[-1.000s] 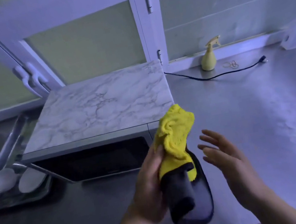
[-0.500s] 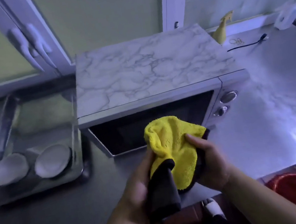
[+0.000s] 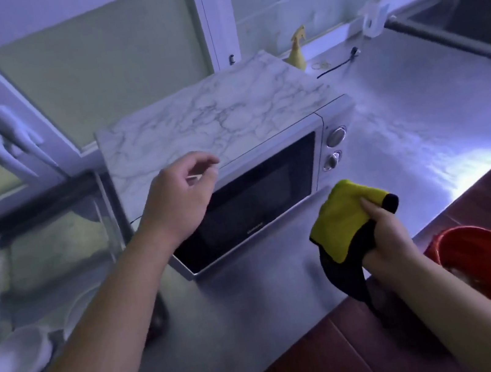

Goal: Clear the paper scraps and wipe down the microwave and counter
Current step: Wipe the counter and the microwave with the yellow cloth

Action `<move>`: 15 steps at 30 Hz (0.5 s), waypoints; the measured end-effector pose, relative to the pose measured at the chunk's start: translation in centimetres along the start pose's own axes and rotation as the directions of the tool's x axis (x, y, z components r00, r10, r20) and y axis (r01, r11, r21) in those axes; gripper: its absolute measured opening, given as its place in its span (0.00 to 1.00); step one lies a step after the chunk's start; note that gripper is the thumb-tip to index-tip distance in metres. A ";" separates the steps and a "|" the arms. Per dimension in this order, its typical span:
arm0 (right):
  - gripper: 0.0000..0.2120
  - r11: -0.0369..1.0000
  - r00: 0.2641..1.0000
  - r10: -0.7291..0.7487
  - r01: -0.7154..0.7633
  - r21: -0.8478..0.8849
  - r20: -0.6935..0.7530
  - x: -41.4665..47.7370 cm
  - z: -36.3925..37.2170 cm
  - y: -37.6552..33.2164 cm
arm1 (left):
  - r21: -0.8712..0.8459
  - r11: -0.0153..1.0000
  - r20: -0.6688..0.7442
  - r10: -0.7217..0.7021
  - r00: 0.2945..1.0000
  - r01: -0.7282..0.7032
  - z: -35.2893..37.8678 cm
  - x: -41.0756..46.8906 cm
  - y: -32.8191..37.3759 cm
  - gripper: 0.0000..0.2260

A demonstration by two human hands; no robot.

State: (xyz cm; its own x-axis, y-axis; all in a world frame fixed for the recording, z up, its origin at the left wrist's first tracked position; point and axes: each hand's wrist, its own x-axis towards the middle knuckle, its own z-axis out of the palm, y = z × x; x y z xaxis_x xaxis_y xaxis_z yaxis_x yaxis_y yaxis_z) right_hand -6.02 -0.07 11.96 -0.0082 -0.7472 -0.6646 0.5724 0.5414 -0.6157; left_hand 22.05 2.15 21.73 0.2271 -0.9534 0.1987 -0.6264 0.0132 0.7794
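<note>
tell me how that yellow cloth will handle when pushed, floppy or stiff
Probably floppy: the cloth bunches in the right hand and its dark tail droops below. Likely light, since one hand carries it. Its soft-looking face may drag, not slip, on the microwave top.

Only a tiny, illegible brand mark (image 3: 255,226) on microwave (image 3: 231,143) door

One wide-angle camera, worn on the head, looks forward and steeply down from close above the tabletop (image 3: 419,113). The microwave (image 3: 211,120) sits mid-frame and cabinet doors (image 3: 96,64) fill the top. The left hand (image 3: 181,192) and right hand (image 3: 388,240) enter from the bottom edge, and the floor (image 3: 345,356) shows at lower right.
</note>
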 end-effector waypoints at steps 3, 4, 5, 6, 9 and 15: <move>0.11 0.984 0.984 -0.174 0.175 -0.020 0.042 2.0 1.1 -0.4 | 0.283 0.959 0.053 0.003 0.999 -0.018 0.4 4.9 -1.4 0.10; 0.13 0.960 0.962 -0.264 0.269 -0.075 0.071 2.8 1.8 -0.3 | 0.348 0.937 0.090 -0.007 0.996 -0.025 0.3 6.4 -2.1 0.13; 0.16 0.912 0.920 -0.371 0.386 -0.138 0.128 3.5 2.7 -0.1 | 0.417 0.908 0.136 -0.031 0.990 -0.029 0.0 7.7 -3.0 0.17; 0.20 0.841 0.859 -0.471 0.506 -0.194 0.200 4.1 3.7 0.1 | 0.497 0.867 0.181 -0.065 0.981 -0.035 -0.3 8.9 -3.9 0.20; 0.24 0.689 0.726 -0.611 0.684 -0.240 0.315 5.7 6.8 0.8 | 0.701 0.711 0.258 -0.192 0.947 -0.047 -0.7 10.4 -6.0 0.29; 0.34 0.649 0.698 -0.668 0.716 -0.257 0.258 9.0 10.8 3.7 | 0.689 0.710 0.221 -0.016 0.975 -0.145 0.1 9.8 -8.4 0.35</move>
State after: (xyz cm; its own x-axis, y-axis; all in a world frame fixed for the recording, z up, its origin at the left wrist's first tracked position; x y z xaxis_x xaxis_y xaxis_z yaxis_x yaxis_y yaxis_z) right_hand 4.86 -8.94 8.21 -0.1765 -0.9827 0.0561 0.1548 -0.0840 -0.9844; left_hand 29.44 -7.31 17.01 0.0662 -0.9966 0.0498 -0.9915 -0.0601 0.1154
